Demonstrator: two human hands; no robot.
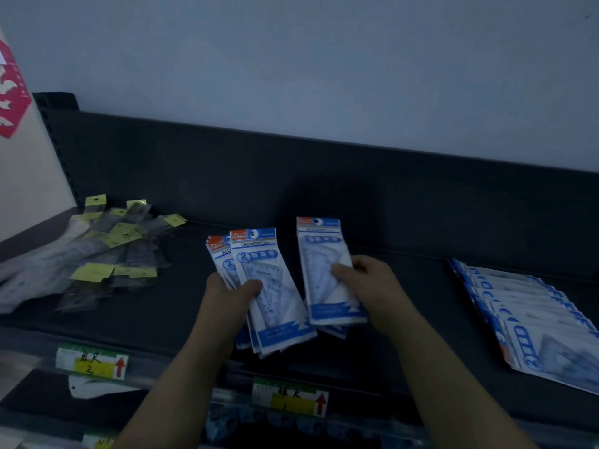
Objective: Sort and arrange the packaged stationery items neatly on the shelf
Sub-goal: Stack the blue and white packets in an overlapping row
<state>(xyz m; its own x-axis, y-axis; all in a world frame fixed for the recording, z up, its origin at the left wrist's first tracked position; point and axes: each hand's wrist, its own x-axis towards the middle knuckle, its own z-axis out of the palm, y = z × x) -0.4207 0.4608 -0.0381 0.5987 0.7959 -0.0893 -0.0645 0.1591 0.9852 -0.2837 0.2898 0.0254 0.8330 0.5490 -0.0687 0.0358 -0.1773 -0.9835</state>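
My left hand (228, 294) grips a fanned stack of blue-and-white geometric set packets (275, 306), thumb across the front one. My right hand (366, 280) holds a separate packet of the same kind (324, 286) upright, just right of the stack, fingers curled over its right edge. Both are above the dark shelf (168, 306), near its middle front.
A loose heap of clear ruler packets with yellow header cards (107, 251) lies at the shelf's left. A neat overlapping row of blue-and-white packets (531, 322) lies at the right. Price labels with red arrows (94, 362) line the front rail. A dark back panel (324, 189) closes the rear.
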